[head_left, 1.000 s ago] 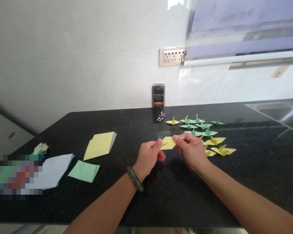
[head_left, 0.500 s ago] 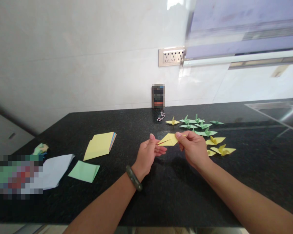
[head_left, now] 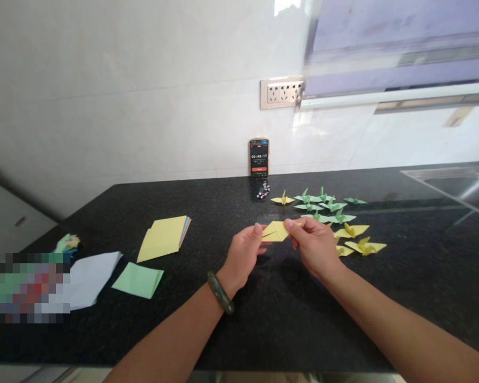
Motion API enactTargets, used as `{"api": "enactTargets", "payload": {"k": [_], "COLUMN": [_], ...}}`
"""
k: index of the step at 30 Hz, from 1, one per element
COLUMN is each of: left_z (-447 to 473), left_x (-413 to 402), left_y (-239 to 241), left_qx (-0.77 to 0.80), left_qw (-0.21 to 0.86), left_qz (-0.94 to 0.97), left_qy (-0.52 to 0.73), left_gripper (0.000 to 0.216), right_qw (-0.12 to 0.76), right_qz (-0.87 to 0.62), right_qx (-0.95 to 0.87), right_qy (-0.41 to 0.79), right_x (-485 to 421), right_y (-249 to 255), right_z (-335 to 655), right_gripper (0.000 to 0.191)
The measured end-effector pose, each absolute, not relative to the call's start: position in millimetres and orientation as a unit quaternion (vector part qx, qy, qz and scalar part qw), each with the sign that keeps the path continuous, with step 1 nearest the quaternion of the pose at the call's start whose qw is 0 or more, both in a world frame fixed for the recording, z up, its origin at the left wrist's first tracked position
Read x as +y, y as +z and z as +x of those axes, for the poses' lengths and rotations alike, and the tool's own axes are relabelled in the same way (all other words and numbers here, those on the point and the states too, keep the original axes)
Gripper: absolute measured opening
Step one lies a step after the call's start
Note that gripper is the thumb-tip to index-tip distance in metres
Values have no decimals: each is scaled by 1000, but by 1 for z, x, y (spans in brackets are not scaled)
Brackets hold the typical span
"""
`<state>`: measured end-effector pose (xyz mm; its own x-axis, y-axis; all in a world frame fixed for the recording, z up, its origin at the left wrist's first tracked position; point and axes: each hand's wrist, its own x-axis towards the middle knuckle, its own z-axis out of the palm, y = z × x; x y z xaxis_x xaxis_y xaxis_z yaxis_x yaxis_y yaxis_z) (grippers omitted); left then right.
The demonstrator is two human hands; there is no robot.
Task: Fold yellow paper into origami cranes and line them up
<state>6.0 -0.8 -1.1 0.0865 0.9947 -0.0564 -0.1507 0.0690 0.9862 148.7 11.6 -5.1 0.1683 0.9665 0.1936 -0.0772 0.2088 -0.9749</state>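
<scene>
A folded piece of yellow origami paper (head_left: 276, 232) is stretched between both hands above the dark counter. My left hand (head_left: 245, 255), with a dark bangle at its wrist, pinches the left tip between thumb and fingers. At the other end, my right hand (head_left: 315, 242) grips the paper with thumb on top; the fingers hide that tip. Just beyond and beside the right hand lie several green paper cranes (head_left: 339, 217) and several yellow paper cranes (head_left: 365, 246), some partly covered by the hand.
A stack of yellow paper (head_left: 162, 238) lies to the left, near green paper (head_left: 139, 280) and white sheets (head_left: 91, 279). A phone (head_left: 259, 158) showing a timer leans on the wall, a beaded string (head_left: 264, 190) before it. The sink (head_left: 455, 186) is at the far right.
My left hand's thumb has come down and its fingers have closed on the paper's left tip. The right hand keeps its grip, having shifted only slightly.
</scene>
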Motion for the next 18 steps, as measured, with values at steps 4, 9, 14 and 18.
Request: {"api": "enactTargets", "payload": {"k": [4,9,14,18], "left_z": [4,6,5,3], "left_x": [-2,-3,-3,-1], "left_y": [-1,2,6,5], "left_qx": [434,450,455,466], "left_qw": [563,548,549,528], "left_qz": [498,488,489,504], "left_qy": [497,510,502,500], "left_gripper": [29,19,22,22], "right_qw": [571,537,528,501], "right_qz": [-468,-476,-458,-435], "right_qx": [-518,-561,-547,-539], "right_qy": [432,412,460,519], "right_x": [4,-1,6,8], "right_y": [-6,-2,-8,-7], "right_z": [143,143,146,145], "right_gripper": [29,34,49,44]}}
